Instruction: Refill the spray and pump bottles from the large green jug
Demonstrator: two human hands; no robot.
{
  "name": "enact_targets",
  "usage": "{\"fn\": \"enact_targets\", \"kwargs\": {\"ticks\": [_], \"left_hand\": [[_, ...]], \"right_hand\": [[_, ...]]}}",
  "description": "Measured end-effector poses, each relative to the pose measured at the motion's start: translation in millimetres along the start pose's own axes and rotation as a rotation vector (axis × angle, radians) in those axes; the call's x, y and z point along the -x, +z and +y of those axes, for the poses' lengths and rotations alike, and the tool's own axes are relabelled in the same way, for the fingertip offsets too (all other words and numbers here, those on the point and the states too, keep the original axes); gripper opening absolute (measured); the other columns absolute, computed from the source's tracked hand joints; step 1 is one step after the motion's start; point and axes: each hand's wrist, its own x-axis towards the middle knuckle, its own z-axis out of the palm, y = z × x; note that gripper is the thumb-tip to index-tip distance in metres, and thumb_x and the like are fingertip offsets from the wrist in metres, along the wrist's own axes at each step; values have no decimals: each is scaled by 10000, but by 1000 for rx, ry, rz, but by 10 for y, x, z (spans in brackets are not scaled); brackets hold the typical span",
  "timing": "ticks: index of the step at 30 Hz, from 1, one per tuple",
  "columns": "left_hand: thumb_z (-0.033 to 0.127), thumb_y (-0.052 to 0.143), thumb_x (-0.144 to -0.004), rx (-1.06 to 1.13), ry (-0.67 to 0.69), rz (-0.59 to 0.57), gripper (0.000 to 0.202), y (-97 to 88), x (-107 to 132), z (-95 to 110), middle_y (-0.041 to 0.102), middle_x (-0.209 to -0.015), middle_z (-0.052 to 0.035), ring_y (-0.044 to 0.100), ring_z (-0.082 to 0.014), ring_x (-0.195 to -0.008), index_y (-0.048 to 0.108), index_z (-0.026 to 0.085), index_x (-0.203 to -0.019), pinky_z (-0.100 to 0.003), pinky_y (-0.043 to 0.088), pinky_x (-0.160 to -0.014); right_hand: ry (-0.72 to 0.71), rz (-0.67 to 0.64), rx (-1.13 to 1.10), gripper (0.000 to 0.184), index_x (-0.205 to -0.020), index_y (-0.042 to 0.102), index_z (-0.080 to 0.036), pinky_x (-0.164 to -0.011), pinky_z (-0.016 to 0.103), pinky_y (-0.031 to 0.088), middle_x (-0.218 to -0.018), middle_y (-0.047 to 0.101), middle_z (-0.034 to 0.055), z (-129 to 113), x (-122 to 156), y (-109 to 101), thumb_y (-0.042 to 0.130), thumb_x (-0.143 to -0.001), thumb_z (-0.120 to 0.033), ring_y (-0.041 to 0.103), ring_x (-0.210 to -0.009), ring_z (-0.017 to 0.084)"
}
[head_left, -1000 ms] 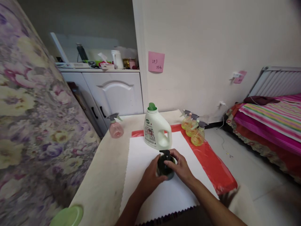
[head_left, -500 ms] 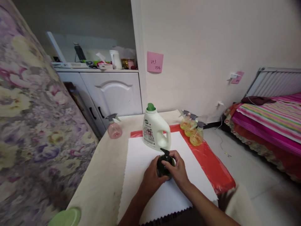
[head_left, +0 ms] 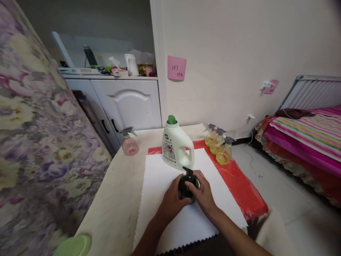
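Holding a dark green pump bottle (head_left: 182,188) over the middle of the white sheet (head_left: 156,177) with 2 hands. Wrapped round its left and near sides with the left hand (head_left: 169,199), with the thumb laid along the near face; closed on its right with the right hand (head_left: 204,192), with the thumb near the pump's collar and other fingers reaching round the far side. Narrowed to the bottle's width, then, with both sets of fingers. Cannot tell whether touching the sheet at the base, being partly hidden by the hands.

Standing roughly upright along the long axis, with the pump nozzle (head_left: 187,170) pointing away and to the left, towards the large pale green jug (head_left: 173,142). Short of room straight ahead, with the jug just beyond.

Roomier to the left: across the sheet to its zigzag edge, then over the cream bench (head_left: 114,199) to its left edge beside the floral cloth (head_left: 58,142). Bounded there by a pink spray bottle (head_left: 130,146) at the far corner and a light green round piece (head_left: 76,245) at the near one. To the right, bordered by red plastic (head_left: 239,192) along the bench's edge, with 3 yellow spray bottles (head_left: 223,156) grouped at its far end.
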Motion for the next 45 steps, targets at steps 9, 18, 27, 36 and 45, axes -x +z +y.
{"fn": "enact_targets", "kwargs": {"ticks": [9, 18, 27, 36, 45], "left_hand": [[173, 766, -610, 11, -24, 33, 806, 16, 6, 24, 527, -1366, -102, 468, -300, -1271, 434, 223, -1342, -452, 351, -1075], [260, 793, -610, -98, 11, 58, 900, 41, 75, 92, 459, -1421, -120, 406, -315, -1319, 355, 221, -1395, -464, 303, -1105], [230, 770, -642, -19, 65, 34, 802, 24, 83, 101, 503, -1387, -89, 420, -312, -1304, 426, 248, -1366, -459, 290, -1117], [217, 757, -649, -10, -6, 62, 728, 60, 17, 111, 545, -1347, -82, 500, -289, -1230, 457, 223, -1312, -427, 379, -1047], [172, 736, -632, -24, -3, 67, 760, 77, 23, 58, 533, -1365, -78, 483, -287, -1253, 442, 236, -1329, -428, 369, -1058]], "right_hand": [[55, 107, -24, 155, -901, 569, -239, -807, 340, 454, -914, 574, 15, 46, 13, 114, 653, -777, -278, 551, -894, 213], [9, -37, -31, 171, -972, 613, -246, -881, 350, 450, -981, 593, 29, -79, -51, -54, 638, -820, -320, 555, -974, 225], [-56, -447, -59, 347, -1202, 589, -257, -993, 380, 423, -1139, 602, 50, -154, -200, -350, 540, -890, -402, 545, -1111, 239], [-5, -233, -2, 209, -1048, 648, -249, -911, 353, 445, -1017, 637, 35, -56, -119, -229, 595, -853, -304, 584, -1008, 231], [24, -100, 2, 249, -1079, 609, -256, -942, 365, 444, -1068, 607, 39, 59, -11, -111, 604, -830, -266, 566, -1045, 230]]}}
